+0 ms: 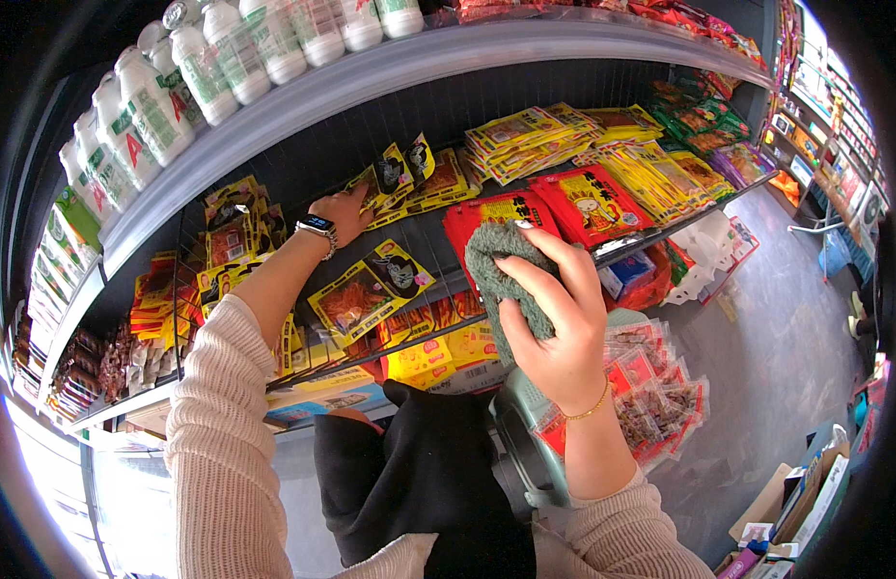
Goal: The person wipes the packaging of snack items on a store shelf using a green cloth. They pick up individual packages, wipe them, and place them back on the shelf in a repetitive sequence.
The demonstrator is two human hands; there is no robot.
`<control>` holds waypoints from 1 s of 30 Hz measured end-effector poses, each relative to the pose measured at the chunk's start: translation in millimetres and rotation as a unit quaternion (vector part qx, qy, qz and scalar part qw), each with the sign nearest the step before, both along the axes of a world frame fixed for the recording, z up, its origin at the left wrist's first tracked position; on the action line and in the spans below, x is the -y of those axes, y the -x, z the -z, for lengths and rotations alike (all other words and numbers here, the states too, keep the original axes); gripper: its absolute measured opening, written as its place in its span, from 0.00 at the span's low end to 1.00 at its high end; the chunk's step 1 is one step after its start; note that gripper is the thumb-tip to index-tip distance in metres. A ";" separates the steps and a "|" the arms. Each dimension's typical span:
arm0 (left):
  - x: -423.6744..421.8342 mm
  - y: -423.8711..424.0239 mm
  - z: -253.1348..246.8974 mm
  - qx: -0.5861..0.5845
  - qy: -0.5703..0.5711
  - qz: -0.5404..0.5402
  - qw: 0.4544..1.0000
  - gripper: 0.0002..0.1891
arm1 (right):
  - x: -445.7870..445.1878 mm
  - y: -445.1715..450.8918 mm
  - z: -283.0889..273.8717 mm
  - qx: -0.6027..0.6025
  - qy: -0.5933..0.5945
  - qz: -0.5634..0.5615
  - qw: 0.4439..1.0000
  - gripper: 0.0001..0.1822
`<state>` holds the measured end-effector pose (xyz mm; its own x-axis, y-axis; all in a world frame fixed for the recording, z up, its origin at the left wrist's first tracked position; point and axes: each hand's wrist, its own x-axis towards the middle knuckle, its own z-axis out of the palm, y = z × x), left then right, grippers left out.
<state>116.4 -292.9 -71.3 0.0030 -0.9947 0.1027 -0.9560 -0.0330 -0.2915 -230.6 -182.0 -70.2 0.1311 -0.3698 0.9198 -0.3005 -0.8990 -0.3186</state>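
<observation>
My left hand, with a smartwatch at the wrist, reaches onto the dark wire shelf and rests on yellow-and-black snack packets; whether its fingers grip one I cannot tell. In my right hand is a bunched grey-green cloth, held over the shelf's front edge beside red snack packets. A single yellow-and-black packet lies at an angle between my arms. Stacks of yellow packets stand behind the red ones.
White bottles line the shelf above, whose edge overhangs this one. A wire divider stands left. Below right, a grey-green plastic stool bears many small red-edged packets. Cardboard boxes stand on the floor at the lower right.
</observation>
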 end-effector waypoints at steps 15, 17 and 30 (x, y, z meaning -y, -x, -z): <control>-9.0 -12.0 -48.0 0.065 0.161 -0.044 0.984 0.20 | 0.8 0.5 0.7 -0.001 0.008 0.001 1.000 0.20; -14.5 -6.6 -65.4 0.054 0.195 -0.044 0.978 0.20 | 1.1 1.0 0.7 0.001 0.009 0.002 1.000 0.20; 21.0 59.0 -14.5 -0.858 0.171 -0.244 0.418 0.18 | -0.3 0.0 0.7 -0.002 0.006 0.000 1.000 0.20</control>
